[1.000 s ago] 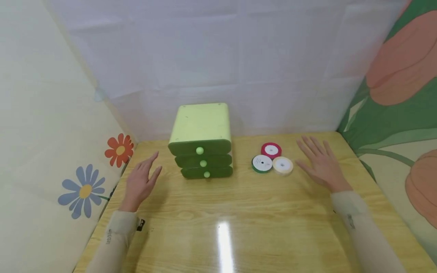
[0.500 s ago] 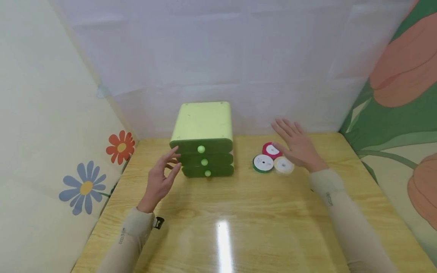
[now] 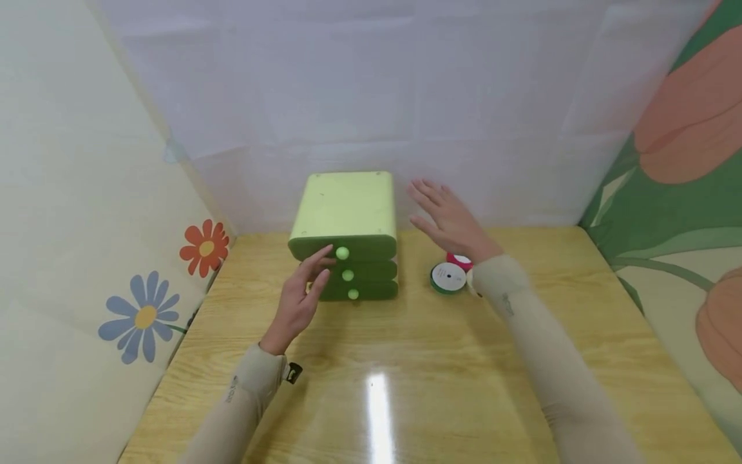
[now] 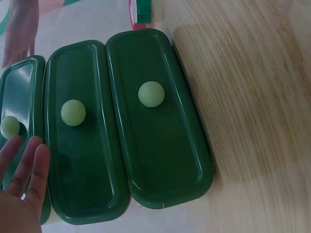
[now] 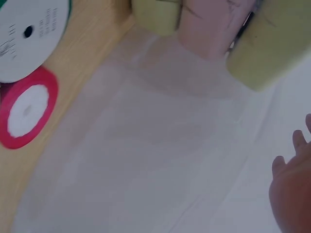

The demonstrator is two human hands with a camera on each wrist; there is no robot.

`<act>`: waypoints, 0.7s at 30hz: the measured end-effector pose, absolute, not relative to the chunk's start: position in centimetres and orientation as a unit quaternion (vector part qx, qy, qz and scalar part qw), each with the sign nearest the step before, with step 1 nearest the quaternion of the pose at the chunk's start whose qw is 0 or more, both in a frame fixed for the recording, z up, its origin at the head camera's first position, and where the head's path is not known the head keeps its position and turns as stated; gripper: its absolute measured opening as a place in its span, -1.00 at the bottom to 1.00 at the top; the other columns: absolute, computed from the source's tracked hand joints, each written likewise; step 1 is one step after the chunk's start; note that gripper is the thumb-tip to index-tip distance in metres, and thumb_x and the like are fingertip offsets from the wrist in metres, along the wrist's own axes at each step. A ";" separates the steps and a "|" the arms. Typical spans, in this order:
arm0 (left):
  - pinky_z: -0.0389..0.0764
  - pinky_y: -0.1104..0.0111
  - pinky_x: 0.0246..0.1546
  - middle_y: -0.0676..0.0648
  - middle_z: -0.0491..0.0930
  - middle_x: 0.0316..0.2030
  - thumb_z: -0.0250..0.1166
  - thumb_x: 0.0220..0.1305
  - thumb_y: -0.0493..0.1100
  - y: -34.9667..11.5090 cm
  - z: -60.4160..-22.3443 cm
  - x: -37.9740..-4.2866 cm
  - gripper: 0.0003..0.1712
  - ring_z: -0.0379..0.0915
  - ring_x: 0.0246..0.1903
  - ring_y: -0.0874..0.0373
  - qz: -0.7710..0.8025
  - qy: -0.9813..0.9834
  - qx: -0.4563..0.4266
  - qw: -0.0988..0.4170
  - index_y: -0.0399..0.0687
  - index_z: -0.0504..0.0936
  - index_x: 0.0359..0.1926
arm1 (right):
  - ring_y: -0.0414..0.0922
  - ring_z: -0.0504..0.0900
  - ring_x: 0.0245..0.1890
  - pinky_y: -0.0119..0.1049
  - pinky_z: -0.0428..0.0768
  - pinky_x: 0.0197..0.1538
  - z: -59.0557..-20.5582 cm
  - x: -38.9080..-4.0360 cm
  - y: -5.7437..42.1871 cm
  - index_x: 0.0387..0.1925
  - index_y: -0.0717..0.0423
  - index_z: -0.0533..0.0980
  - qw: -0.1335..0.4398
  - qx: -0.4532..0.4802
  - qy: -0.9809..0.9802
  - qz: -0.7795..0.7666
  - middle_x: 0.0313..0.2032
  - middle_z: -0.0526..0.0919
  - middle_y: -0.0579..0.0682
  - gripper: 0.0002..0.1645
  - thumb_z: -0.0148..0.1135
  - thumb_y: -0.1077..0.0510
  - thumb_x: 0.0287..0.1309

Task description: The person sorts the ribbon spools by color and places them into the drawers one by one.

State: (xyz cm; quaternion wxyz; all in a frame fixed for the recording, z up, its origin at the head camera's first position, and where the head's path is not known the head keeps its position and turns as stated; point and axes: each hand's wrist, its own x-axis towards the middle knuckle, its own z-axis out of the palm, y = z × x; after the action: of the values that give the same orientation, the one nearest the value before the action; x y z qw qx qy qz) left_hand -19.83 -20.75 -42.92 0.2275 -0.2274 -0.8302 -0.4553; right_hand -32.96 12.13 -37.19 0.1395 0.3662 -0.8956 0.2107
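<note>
A light-green cabinet (image 3: 344, 203) with three dark-green drawers stands on the table, all its drawers closed. My left hand (image 3: 295, 303) is before the fronts, its fingers extended beside the top drawer's round knob (image 3: 342, 253); whether they touch cannot be told. In the left wrist view the fingertips lie just short of that knob (image 4: 9, 127). Raised to the right of the cabinet, my right hand (image 3: 449, 222) holds nothing, its fingers straight. Beneath that forearm lie a green ribbon spool (image 3: 448, 277), a red ribbon spool (image 5: 29, 115) and a cream one (image 3: 472, 282), mostly hidden by the sleeve.
A wooden table (image 3: 324, 361) carries everything. White cloth (image 3: 278, 96) hangs behind it, and flower-printed cloths (image 3: 678, 129) flank both sides. The right wrist view shows the cabinet's side (image 5: 204, 29) with green and pinkish layers.
Both hands have moved inward toward the cabinet. The left came right to the drawer fronts; the right crossed left over the spools and rose. Cabinet and spools stay put.
</note>
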 end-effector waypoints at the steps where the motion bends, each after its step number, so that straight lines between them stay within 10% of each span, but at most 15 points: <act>1: 0.62 0.28 -0.03 -0.34 0.64 0.10 0.07 0.53 -0.42 -20.5 -42.6 -19.6 -0.46 0.63 0.04 -0.25 -0.459 -0.829 -0.227 0.224 -0.16 0.39 0.46 | 0.04 -0.11 0.67 0.08 -0.19 0.69 -37.0 -33.1 11.5 0.66 -0.08 -0.04 0.140 0.371 -0.893 0.213 0.67 -0.03 -0.03 -0.16 -0.30 -0.36 0.58; 21: 0.72 0.14 -0.02 -0.36 0.59 0.14 -0.03 0.63 -0.33 -19.3 -41.9 -19.3 -0.51 0.60 0.05 -0.29 -0.517 -0.816 -0.204 0.159 -0.13 0.36 0.48 | -0.01 -0.24 0.68 -0.06 -0.28 0.70 -35.2 -34.8 4.9 0.67 -0.20 -0.11 0.058 0.404 -0.885 0.226 0.67 -0.14 -0.05 -0.24 -0.35 -0.30 0.61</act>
State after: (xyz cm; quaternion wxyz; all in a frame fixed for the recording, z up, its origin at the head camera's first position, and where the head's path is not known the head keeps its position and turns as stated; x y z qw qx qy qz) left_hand -19.30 -19.34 -41.88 0.1593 -0.2039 -0.8158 -0.5173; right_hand -34.85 4.86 -35.17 0.0584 0.4037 -0.8846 0.2263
